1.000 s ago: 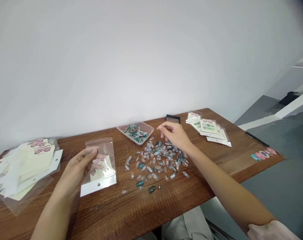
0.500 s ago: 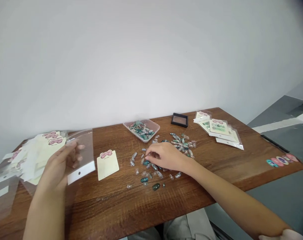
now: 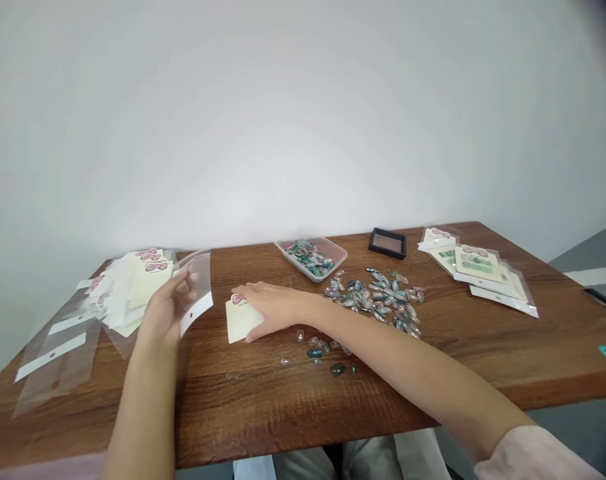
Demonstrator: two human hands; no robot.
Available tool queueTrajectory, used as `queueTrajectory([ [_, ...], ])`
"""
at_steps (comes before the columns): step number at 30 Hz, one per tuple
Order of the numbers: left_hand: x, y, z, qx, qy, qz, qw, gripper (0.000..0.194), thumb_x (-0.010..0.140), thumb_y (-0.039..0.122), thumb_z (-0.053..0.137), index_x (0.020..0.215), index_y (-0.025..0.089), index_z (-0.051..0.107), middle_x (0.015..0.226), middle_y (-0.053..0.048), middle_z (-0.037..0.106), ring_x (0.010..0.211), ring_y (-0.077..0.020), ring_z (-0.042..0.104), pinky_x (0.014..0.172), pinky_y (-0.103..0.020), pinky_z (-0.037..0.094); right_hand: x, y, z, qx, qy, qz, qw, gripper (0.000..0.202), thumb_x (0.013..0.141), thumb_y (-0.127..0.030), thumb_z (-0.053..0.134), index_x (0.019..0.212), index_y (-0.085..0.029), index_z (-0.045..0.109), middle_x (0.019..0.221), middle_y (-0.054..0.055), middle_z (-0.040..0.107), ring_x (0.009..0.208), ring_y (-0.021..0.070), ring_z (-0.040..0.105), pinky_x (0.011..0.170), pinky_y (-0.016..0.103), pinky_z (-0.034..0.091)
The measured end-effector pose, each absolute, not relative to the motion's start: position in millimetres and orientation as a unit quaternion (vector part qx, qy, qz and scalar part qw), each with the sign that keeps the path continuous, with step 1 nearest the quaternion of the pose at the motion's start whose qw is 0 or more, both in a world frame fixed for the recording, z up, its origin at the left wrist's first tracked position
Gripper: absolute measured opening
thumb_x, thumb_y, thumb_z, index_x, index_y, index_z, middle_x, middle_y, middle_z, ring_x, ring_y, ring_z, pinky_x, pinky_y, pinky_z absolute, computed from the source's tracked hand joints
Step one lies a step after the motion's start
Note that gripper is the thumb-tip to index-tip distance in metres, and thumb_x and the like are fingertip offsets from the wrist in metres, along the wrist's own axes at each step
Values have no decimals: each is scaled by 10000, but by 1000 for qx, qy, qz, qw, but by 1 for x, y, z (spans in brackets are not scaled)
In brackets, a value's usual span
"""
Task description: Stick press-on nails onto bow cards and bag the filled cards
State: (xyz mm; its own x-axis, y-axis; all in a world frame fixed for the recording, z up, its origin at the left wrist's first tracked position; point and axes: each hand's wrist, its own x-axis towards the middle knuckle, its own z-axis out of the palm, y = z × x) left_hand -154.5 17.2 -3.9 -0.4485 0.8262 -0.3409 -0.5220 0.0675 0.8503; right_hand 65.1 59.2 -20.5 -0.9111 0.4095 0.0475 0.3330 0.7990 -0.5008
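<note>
My left hand (image 3: 165, 310) pinches a clear plastic bag (image 3: 199, 280) with a white header strip, held up off the table at the left. My right hand (image 3: 273, 308) reaches across to a cream card (image 3: 237, 323) lying flat on the table. Its fingers lie over the card's upper edge and its thumb is at the lower edge, gripping it across. The hand hides part of the card's pink bow and its right side. Below my right forearm lie loose press-on nails (image 3: 337, 369), teal, dark green and clear.
More press-on nails (image 3: 383, 293) form a pile at centre right, behind the forearm. A clear plastic tub (image 3: 340, 250) of nails and a black frame (image 3: 389, 252) stand near the wall. Bagged cards (image 3: 483, 263) lie right; cards (image 3: 140, 280) and empty bags (image 3: 57, 353) lie left.
My right hand has left the loose nails and moved left onto the cream card. My left hand still holds the bag. The view has turned slightly left.
</note>
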Motion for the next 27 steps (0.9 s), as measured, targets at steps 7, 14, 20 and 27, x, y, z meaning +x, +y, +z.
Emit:
queueTrajectory([
  [7, -151, 21, -14, 209, 552, 662, 462, 202, 729, 222, 746, 883, 159, 632, 725, 22, 704, 399, -47, 550, 338, -134, 392, 70, 26, -21, -145, -957, 231, 98, 760, 741, -374, 791, 1363, -128, 429, 1308, 161, 599, 1203, 316, 559, 1021, 432, 438],
  [14, -143, 25, -22, 298, 612, 582, 444, 229, 847, 263, 666, 1041, 173, 584, 823, -10, 716, 456, -77, 588, 367, -166, 374, 63, -2, -23, -100, -967, 212, 100, 806, 761, -427, 757, 1397, -96, 388, 1297, 178, 577, 1212, 315, 531, 1048, 451, 406],
  [20, -141, 28, -32, 372, 693, 474, 396, 313, 938, 320, 606, 1203, 154, 594, 1075, -73, 668, 809, -167, 664, 687, -339, 576, 59, -4, -28, -99, -968, 208, 101, 759, 800, -488, 732, 1385, -117, 423, 1347, 170, 555, 1248, 292, 505, 1072, 402, 386],
  [27, -145, 33, -41, 439, 751, 381, 312, 367, 939, 343, 599, 1260, 167, 578, 1216, -104, 635, 990, -226, 657, 831, -435, 565, 58, -14, -32, -109, -966, 210, 105, 823, 779, -474, 737, 1420, -103, 377, 1317, 195, 559, 1252, 329, 467, 1045, 463, 398],
])
